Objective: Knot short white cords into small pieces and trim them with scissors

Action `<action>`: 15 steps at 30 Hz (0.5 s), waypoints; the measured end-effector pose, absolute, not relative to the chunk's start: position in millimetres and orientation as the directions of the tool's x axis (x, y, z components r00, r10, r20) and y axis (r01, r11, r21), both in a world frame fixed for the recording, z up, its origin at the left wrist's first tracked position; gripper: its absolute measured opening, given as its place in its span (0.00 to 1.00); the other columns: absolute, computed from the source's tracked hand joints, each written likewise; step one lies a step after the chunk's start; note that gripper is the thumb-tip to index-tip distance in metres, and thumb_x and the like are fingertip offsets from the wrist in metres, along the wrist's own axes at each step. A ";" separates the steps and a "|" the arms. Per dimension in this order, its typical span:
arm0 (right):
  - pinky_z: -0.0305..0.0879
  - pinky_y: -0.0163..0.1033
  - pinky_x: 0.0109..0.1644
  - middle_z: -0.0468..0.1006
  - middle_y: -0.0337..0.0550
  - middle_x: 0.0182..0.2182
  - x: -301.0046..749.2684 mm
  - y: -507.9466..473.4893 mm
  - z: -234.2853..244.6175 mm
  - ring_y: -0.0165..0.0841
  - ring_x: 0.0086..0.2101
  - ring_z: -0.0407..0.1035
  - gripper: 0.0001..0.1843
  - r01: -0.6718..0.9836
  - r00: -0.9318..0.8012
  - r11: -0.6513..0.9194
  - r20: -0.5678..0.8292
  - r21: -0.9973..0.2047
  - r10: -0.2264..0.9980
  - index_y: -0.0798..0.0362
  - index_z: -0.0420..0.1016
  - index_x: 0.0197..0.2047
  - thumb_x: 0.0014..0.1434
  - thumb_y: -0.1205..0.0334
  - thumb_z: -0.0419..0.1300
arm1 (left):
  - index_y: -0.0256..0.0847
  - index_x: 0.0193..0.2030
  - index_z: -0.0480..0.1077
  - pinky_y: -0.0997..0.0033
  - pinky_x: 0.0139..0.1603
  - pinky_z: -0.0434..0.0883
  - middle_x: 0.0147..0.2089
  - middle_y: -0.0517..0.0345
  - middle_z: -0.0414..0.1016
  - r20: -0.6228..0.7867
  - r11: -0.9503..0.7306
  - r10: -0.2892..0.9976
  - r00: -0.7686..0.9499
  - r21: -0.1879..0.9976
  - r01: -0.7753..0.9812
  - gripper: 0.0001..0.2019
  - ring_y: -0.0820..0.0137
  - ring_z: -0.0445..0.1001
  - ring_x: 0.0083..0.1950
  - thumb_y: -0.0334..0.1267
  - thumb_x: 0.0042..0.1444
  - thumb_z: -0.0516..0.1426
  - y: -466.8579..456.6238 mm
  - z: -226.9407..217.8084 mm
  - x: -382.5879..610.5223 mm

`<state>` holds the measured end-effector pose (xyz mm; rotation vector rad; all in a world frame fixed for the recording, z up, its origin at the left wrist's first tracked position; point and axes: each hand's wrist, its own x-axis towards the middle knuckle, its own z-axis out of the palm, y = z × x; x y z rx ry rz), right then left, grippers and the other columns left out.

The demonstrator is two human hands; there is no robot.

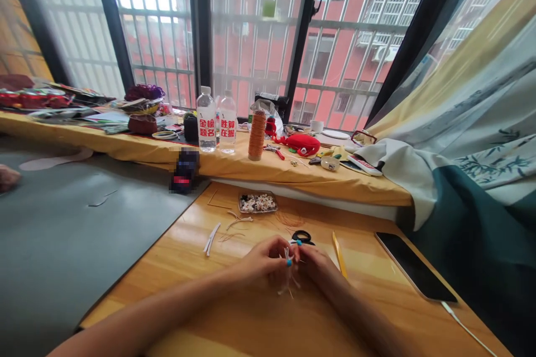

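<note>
Above the wooden table my left hand is closed in a pinch on thin white cords, whose loose ends hang below the fingers. My right hand meets it from the right, its fingers also closed at the white cords. Bright blue shows at both thumb tips. Just behind the hands lie black-handled scissors, partly covered by the fingers. A yellow pen-like tool rests to the right of my right hand. White strips lie to the left on the tabletop.
A clear box of small beads stands at the table's back. A phone with a cable lies right. On the ledge are two bottles, a brown thread spool and a red item. Another person's hand shows far left.
</note>
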<state>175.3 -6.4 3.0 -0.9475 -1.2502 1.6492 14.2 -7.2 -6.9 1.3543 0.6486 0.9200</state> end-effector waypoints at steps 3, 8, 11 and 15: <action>0.55 0.34 0.22 0.66 0.37 0.15 190.3 40.4 35.2 0.28 0.16 0.59 0.21 0.330 -0.171 0.095 0.039 -0.939 0.984 0.54 0.69 0.25 0.53 0.47 0.45 | 0.36 0.32 0.61 0.81 0.22 0.55 0.24 0.65 0.62 0.026 0.059 0.904 0.426 0.981 -0.186 0.14 0.81 0.59 0.21 0.38 0.38 0.60 -1.1 -10.5 16.2; 0.59 0.38 0.38 0.75 0.48 0.33 196.1 145.0 111.6 0.36 0.33 0.68 0.16 0.862 -0.161 0.342 0.436 -0.375 0.885 0.56 0.72 0.40 0.51 0.63 0.48 | 0.37 0.30 0.62 0.81 0.20 0.51 0.23 0.67 0.61 -0.060 0.137 0.931 0.359 0.972 -0.192 0.12 0.82 0.57 0.19 0.33 0.36 0.58 3.8 -8.1 16.7; 0.55 0.42 0.44 0.74 0.53 0.39 184.9 193.3 123.4 0.41 0.41 0.65 0.19 0.906 -0.198 0.337 0.448 -0.256 0.872 0.58 0.71 0.44 0.48 0.69 0.50 | 0.37 0.29 0.61 0.80 0.19 0.52 0.22 0.67 0.61 -0.109 0.187 0.943 0.315 0.955 -0.230 0.11 0.82 0.57 0.18 0.31 0.35 0.57 7.1 -6.1 16.2; 0.55 0.42 0.44 0.75 0.51 0.37 175.2 226.0 109.8 0.42 0.40 0.65 0.16 0.913 -0.304 0.382 0.385 -0.143 0.872 0.55 0.74 0.41 0.49 0.70 0.51 | 0.36 0.29 0.61 0.79 0.18 0.51 0.22 0.67 0.61 -0.144 0.233 0.945 0.292 0.927 -0.295 0.12 0.82 0.57 0.17 0.31 0.32 0.55 11.1 -4.8 17.1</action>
